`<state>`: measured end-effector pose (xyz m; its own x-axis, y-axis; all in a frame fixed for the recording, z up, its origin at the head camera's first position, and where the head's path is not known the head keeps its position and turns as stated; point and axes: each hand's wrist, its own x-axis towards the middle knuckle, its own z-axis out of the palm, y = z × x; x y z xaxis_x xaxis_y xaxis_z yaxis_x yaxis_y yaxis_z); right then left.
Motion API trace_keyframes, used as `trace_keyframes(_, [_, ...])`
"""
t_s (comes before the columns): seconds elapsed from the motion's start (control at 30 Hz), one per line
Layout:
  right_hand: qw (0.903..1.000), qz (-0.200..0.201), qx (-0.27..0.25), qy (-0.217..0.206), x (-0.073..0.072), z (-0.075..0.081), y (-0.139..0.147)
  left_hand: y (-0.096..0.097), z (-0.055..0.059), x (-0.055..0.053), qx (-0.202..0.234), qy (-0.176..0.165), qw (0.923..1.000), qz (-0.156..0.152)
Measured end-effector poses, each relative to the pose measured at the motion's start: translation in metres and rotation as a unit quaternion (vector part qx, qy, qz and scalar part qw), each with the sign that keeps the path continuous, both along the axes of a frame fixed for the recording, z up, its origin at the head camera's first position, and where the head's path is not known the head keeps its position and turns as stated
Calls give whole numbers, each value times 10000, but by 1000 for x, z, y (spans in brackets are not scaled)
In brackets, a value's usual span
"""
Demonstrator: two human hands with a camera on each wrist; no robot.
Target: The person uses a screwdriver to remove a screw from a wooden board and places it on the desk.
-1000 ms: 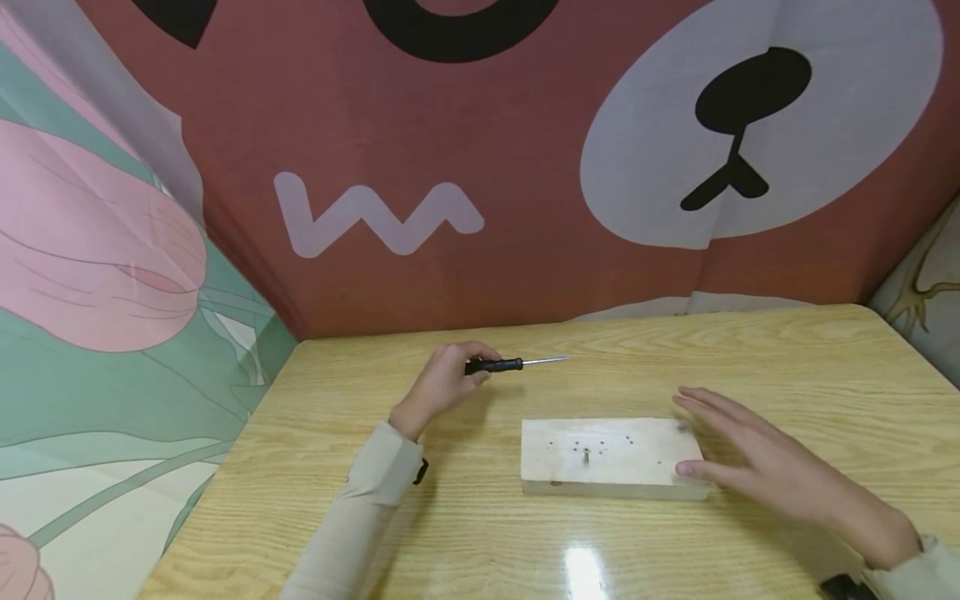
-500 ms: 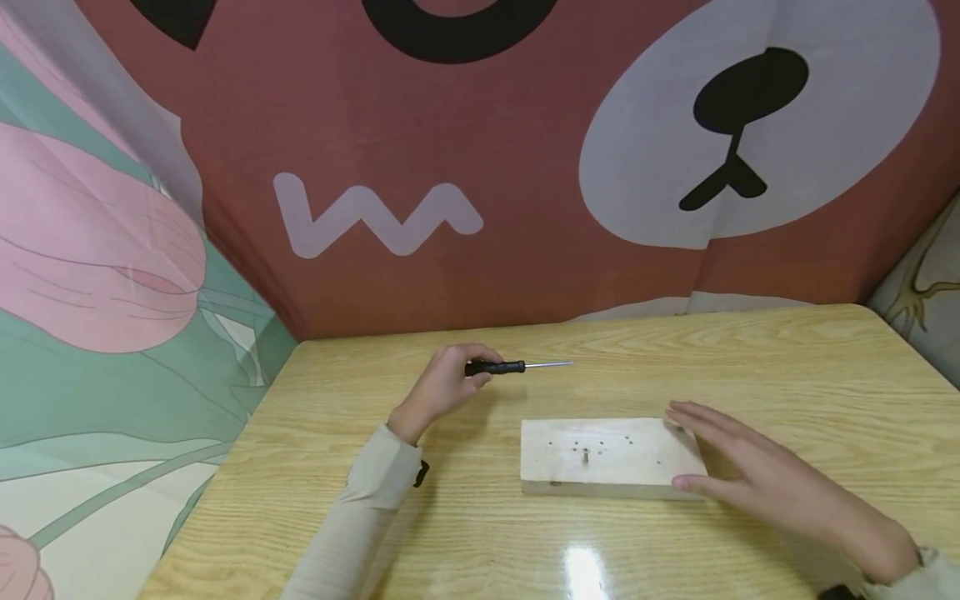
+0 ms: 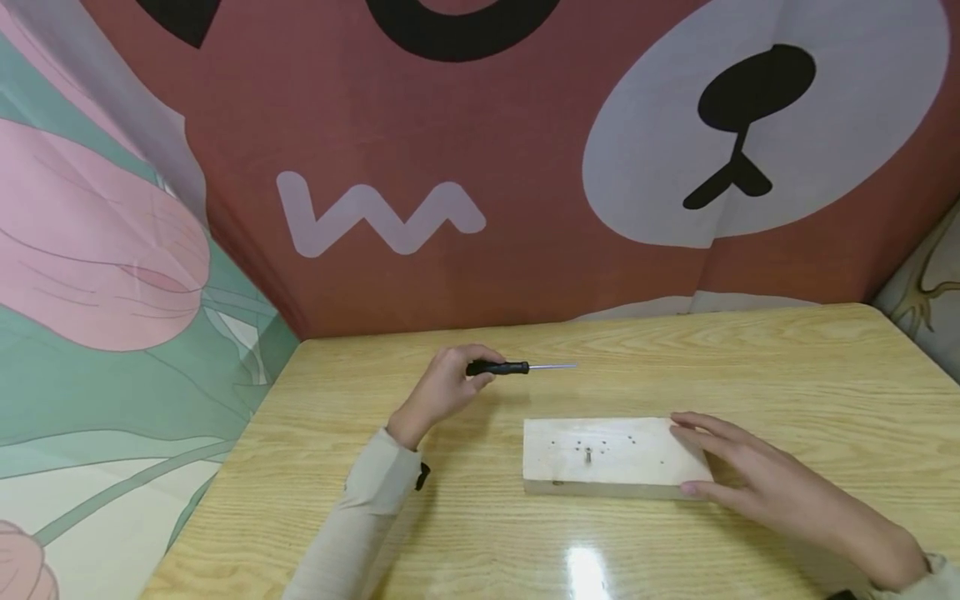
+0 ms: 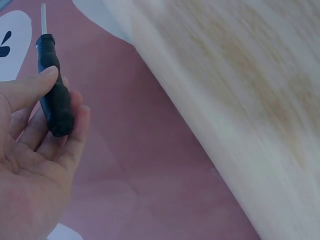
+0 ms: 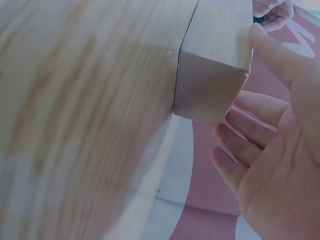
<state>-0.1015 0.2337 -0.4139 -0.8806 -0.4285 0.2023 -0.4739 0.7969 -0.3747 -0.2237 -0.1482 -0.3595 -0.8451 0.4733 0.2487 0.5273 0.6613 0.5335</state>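
My left hand (image 3: 442, 387) holds a screwdriver (image 3: 510, 367) by its black handle, above the table and left of the block. The thin metal shaft points right. In the left wrist view, the thumb lies on the handle (image 4: 59, 107) with fingers behind it. A pale wooden block (image 3: 555, 467) lies flat, dotted with several small holes. From its top stands a small screw (image 3: 588, 456). My right hand (image 3: 780, 483) spans the block's right end, thumb at the near edge and fingertips at the far edge. The right wrist view shows the block's end face (image 5: 210, 87) beside the fingers.
The wood-grain table (image 3: 420, 542) extends around the block on all sides. Behind it hangs a reddish cloth (image 3: 525, 275) with a cartoon animal, and a green and pink floral cloth (image 3: 97, 392) hangs at the left.
My right hand has lowered and closed in on the block's right end, its fingers coming to the far edge. The screwdriver has shifted slightly right in my left hand. The block stays put.
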Motion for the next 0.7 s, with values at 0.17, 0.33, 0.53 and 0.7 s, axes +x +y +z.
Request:
trace_keyframes(0.17, [9999, 29, 37, 131, -1, -4, 1, 2, 2, 4, -12, 17, 10000, -68])
trace_keyframes(0.33, [9997, 38, -230, 35, -1, -5, 3, 5, 4, 6, -64, 66, 9999, -118])
trace_keyframes(0.53, [9989, 134, -330, 297, -4, -9, 4, 8, 5, 7, -40, 185, 9996, -222])
trace_keyframes(0.7, [9985, 169, -407, 319, -5, -12, 3, 7, 6, 10, 42, 182, 9995, -260])
